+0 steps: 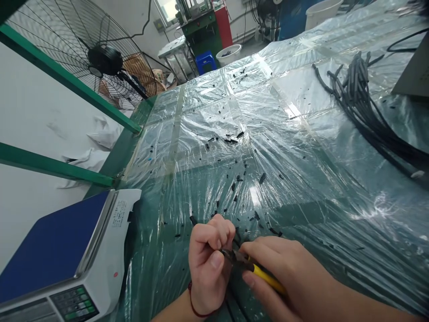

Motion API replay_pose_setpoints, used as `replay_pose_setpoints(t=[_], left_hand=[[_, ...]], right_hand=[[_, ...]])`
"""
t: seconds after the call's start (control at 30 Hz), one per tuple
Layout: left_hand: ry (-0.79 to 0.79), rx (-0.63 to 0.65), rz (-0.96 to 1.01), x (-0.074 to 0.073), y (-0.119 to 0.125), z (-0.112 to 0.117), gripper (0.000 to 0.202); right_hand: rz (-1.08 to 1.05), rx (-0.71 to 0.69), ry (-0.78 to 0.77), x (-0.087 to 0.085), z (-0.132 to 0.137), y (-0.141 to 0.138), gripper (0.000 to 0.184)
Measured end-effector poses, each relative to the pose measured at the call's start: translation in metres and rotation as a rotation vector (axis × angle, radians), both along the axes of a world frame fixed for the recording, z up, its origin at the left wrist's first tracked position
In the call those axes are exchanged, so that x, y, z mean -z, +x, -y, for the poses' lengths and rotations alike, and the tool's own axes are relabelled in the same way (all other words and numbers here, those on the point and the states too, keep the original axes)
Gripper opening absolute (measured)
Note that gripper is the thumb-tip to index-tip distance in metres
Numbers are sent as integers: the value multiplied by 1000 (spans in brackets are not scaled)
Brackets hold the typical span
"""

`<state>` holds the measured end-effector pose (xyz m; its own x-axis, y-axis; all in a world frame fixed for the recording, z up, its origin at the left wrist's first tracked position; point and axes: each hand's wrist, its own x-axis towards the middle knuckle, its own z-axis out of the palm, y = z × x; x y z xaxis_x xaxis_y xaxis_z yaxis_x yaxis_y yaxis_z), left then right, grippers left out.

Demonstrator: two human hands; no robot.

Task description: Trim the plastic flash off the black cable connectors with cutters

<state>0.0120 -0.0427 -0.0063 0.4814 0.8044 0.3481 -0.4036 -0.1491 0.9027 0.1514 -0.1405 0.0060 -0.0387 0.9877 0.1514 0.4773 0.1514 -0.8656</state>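
My left hand [208,268] is closed in a fist with the thumb pressed against the curled fingers. A thin black cable [193,219] seems to run through it, its tip showing past the fingers and dark strands trailing below. My right hand [290,264] is wrapped around wire cutters with yellow handles [267,277]. The dark jaws of the cutters meet the pinch of my left thumb and finger. What exactly sits between the jaws is hidden by the fingers. Small black scraps [233,185] lie scattered on the plastic sheet just beyond both hands.
Clear plastic sheeting [208,179] covers the green table. A digital scale [117,223] with a blue plate stands at left, below green frame bars [67,85] and a large fan [105,59]. A bundle of dark cables [365,120] lies at right beside a grey box [415,71].
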Motion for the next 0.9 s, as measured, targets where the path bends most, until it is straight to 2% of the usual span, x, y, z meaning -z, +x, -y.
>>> replay_pose_setpoints(t=[0.13,0.33,0.47,0.53,0.7,0.9], left_hand=[[-38,35,-6,-1,-3,-3,17],[-101,71,-12,-3,-4,-3,21],[-105,70,-20,-2,-5,-1,24],[-92,51,-33,-1,-5,0,24],[-35,-37,-43,0,0,6,19],[-6,-77,-56,0,3,11,18]], right_hand=[[-2,80,51,-6,3,4,24],[-17,9,-35,-18,1,12,22],[58,-15,-16,-11,0,8,17],[118,-9,41,-5,-1,4,12],[201,79,215,5,-3,-3,13],[225,101,214,7,-3,-6,11]])
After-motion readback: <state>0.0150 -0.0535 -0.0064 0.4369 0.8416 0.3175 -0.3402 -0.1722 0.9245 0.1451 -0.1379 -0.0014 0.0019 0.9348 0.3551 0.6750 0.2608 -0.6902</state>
